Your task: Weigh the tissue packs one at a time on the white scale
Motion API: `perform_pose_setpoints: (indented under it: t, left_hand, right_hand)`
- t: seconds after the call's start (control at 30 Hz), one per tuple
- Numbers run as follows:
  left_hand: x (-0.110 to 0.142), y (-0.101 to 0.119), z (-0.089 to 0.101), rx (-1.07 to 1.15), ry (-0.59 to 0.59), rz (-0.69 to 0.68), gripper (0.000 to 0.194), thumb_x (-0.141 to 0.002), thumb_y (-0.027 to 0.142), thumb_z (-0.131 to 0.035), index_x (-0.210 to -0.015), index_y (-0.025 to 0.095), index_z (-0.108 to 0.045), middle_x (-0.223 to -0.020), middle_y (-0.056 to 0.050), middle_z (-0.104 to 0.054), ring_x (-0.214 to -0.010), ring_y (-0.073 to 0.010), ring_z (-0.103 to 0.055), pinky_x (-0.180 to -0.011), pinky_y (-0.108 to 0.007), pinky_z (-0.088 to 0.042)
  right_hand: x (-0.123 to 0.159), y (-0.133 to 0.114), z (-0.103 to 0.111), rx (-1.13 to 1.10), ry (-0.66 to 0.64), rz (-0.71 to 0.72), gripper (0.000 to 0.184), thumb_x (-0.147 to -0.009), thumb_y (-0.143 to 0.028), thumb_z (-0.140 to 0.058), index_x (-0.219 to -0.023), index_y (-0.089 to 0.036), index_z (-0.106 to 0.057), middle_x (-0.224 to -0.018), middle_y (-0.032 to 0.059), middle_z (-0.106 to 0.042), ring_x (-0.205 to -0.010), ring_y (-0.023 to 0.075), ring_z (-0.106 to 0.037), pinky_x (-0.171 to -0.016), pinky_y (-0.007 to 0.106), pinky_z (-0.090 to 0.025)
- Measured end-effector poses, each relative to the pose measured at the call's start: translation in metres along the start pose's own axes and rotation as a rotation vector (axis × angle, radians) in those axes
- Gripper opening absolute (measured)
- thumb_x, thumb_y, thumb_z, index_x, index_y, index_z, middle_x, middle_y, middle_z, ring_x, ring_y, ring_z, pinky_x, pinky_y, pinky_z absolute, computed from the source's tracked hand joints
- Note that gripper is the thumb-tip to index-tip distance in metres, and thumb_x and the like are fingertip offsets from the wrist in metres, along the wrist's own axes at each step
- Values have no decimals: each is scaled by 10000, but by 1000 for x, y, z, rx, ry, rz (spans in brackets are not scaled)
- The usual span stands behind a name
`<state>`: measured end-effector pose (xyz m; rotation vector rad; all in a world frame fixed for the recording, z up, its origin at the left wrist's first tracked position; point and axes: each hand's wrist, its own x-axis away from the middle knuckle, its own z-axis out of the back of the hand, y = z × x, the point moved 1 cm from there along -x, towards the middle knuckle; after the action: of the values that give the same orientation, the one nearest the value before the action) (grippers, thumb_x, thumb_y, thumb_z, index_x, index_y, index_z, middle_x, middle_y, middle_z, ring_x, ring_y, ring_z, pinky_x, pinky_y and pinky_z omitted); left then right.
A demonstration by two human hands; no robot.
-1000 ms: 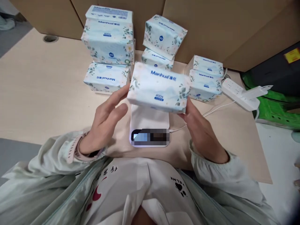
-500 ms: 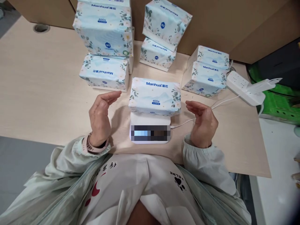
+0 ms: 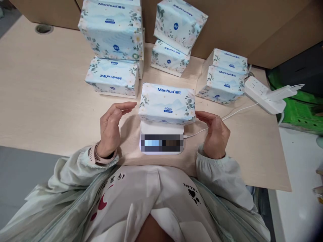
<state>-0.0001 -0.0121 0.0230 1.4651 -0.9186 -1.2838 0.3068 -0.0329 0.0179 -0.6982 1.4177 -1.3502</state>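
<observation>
A blue-and-white tissue pack with a floral print rests on a white digital scale, whose display at the front is pixelated. My left hand is just off the pack's left side, fingers stretched out towards it with a small gap. On the other side, my right hand has its fingers extended, the tips at or very near the pack's right end; I cannot tell if they touch. Neither hand grips anything.
Stacked tissue packs stand at the back left, back middle and right. A white power strip lies at the right edge, and a thin white cable runs to the scale. The table has a cable hole.
Both hands have moved inward, closing in on the two ends of the tissue pack. The pack and the scale have stayed in place.
</observation>
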Motion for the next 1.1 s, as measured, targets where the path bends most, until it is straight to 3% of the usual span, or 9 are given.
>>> perform_pose_setpoints:
  t: [0.27,0.4,0.5,0.6,0.67,0.77,0.87,1.0,1.1]
  left_hand:
    - [4,-3,-4,37,-70,6,408,-1110,540,-610,-1271,273,-874,-1368,-49,-828,-1384,-323,-739,-1276,-549,-571]
    - [9,-3,-10,117,-148,-14,447,-1088,533,-686,-1471,326,-788,-1549,-21,-734,-1561,-339,-616,-1343,-536,-527]
    - [1,6,-10,131,-14,-187,427,-1056,500,-781,-1456,352,-792,-1549,2,-734,-1573,-347,-603,-1363,-521,-514]
    - [-23,19,0,118,244,-399,366,-1083,453,-771,-1413,301,-799,-1510,3,-749,-1525,-332,-642,-1333,-527,-544]
    - [-47,22,14,57,341,-464,319,-1139,350,-683,-1432,253,-765,-1487,2,-752,-1510,-313,-648,-1296,-549,-556]
    - [-87,10,41,-72,331,-466,312,-1174,258,-562,-1445,221,-713,-1462,14,-756,-1538,-306,-622,-1279,-634,-488]
    - [-119,-15,65,-164,316,-447,368,-1148,399,-631,-1425,160,-672,-1461,-49,-762,-1526,-357,-634,-1260,-739,-418]
    - [-124,-24,70,-234,298,-420,510,-1058,667,-715,-1393,282,-688,-1550,-43,-715,-1620,-384,-535,-1310,-761,-340]
    - [-99,6,41,-272,358,-608,544,-1059,666,-703,-1512,372,-639,-1709,26,-577,-1717,-332,-391,-1458,-636,-232]
  right_hand:
    - [2,6,-4,-2,-53,-2,495,-1114,-626,-524,-1183,-282,-874,-1211,59,-884,-1202,300,-810,-1153,557,-623]
    - [9,2,-12,-43,-268,35,470,-1102,-586,-588,-1484,-368,-753,-1534,-4,-776,-1444,282,-728,-1265,501,-593]
    - [4,-22,-24,-68,-414,118,536,-1107,-564,-594,-1621,-413,-621,-1637,-31,-697,-1505,280,-686,-1275,485,-597]
    - [-19,-53,-54,-91,-556,175,660,-1064,-681,-611,-1664,-409,-564,-1712,-25,-623,-1585,317,-610,-1289,522,-587]
    - [-41,-65,-87,-108,-657,163,776,-1014,-790,-605,-1675,-389,-545,-1761,-29,-564,-1649,324,-532,-1337,543,-539]
    - [-75,-64,-143,-161,-770,102,986,-936,-901,-599,-1713,-306,-486,-1802,-7,-503,-1701,315,-452,-1402,517,-462]
    - [-96,-50,-184,-181,-828,-5,1129,-862,-951,-630,-1722,-239,-467,-1824,44,-468,-1702,340,-443,-1425,525,-422]
    - [-104,-32,-186,-183,-783,-25,972,-819,-935,-698,-1539,-284,-656,-1737,68,-585,-1617,329,-552,-1392,540,-457]
    - [-117,-12,-154,-215,-484,20,728,-887,-875,-680,-1346,-314,-736,-1539,51,-740,-1501,287,-654,-1355,556,-489]
